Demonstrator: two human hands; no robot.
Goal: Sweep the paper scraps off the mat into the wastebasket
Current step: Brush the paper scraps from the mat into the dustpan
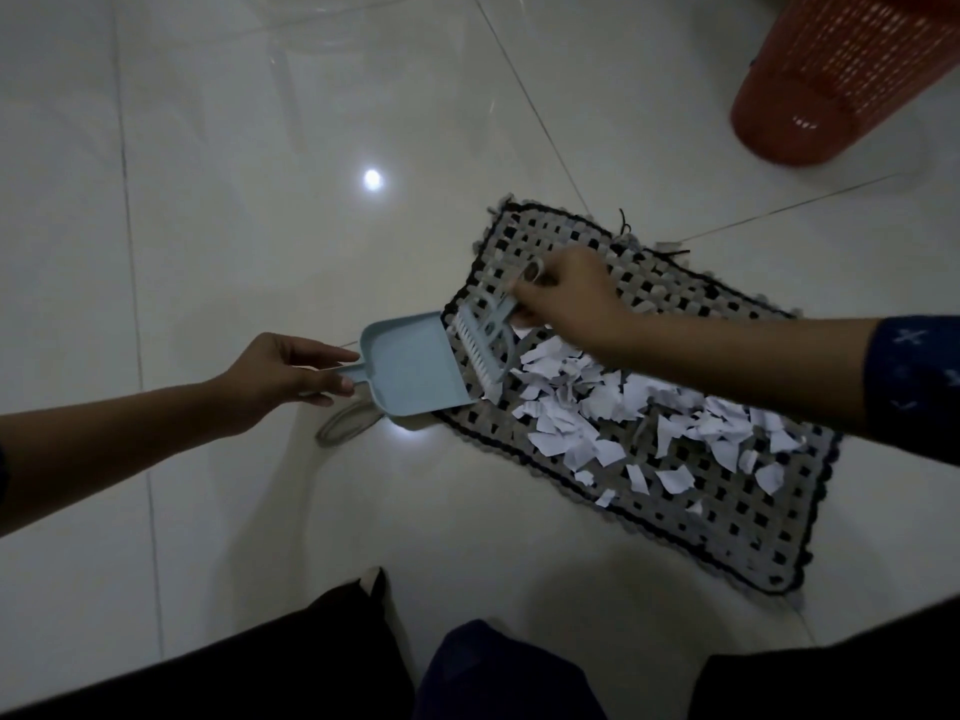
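The shiny white floor (218, 210) is carrying a checked mat (691, 506) in the middle, and paper scraps (597, 407) are lying on it. A red wastebasket (831, 80) is standing far right.

Mat (691, 517): woven check, grey + black squares, black scalloped border. Paper scraps (623, 407): white, w/ faint bluish tint in dim light. Dustpan (410, 368): pale blue, plain. Brush (480, 337): pale blue frame, white bristles. Wastebasket (841, 80): red-orange, fine mesh lattice pattern. Floor (234, 174): glossy off-white tiles, thin dark grout lines. Sleeve (914, 376): dark navy w/ small light cross marks.
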